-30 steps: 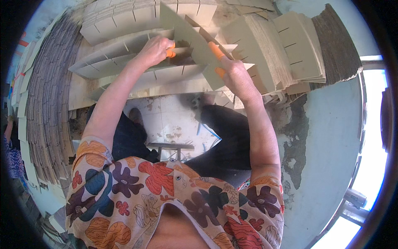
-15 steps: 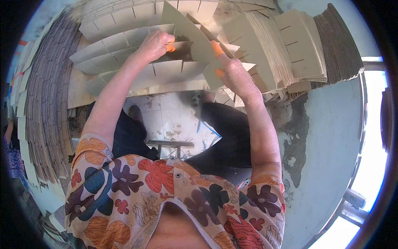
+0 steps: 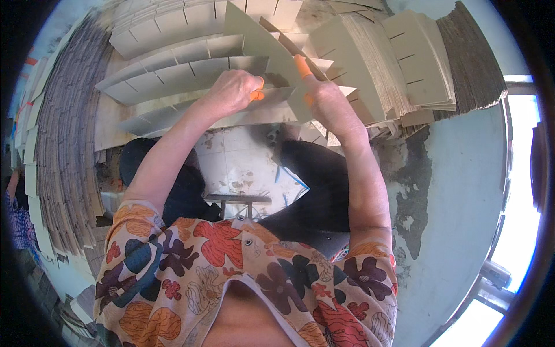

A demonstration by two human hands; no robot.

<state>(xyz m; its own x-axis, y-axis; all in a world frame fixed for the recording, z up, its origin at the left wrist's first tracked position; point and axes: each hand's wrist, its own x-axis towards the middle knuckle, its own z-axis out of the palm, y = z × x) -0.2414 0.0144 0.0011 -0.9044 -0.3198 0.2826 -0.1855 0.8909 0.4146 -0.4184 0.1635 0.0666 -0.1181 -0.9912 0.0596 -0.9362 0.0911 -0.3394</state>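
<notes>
My left hand (image 3: 234, 92) is closed in a pinch at the top edge of the nearest slotted cardboard strip (image 3: 156, 118), with orange covers on its fingertips. Behind it, further slotted strips (image 3: 167, 75) stand on edge in roughly parallel rows, their right ends meeting a long cardboard sheet (image 3: 260, 43). That sheet stands on edge and slants from the far middle toward me. My right hand (image 3: 332, 104), also with orange finger covers, grips the sheet's near right part together with a narrower piece behind it. The fingers on the sheet's far side are partly hidden.
Tall stacks of brown cardboard (image 3: 66, 133) rise on the left. On the right lean pale sheets (image 3: 352, 63), slotted pieces (image 3: 419, 61) and a darker stack (image 3: 471, 58). Below are my legs, a metal stool frame (image 3: 240, 199) and a tiled floor (image 3: 222, 156).
My left hand has moved right and toward me, from the strips farther back to the nearest strip. My right hand and the long sheet stay almost where they were.
</notes>
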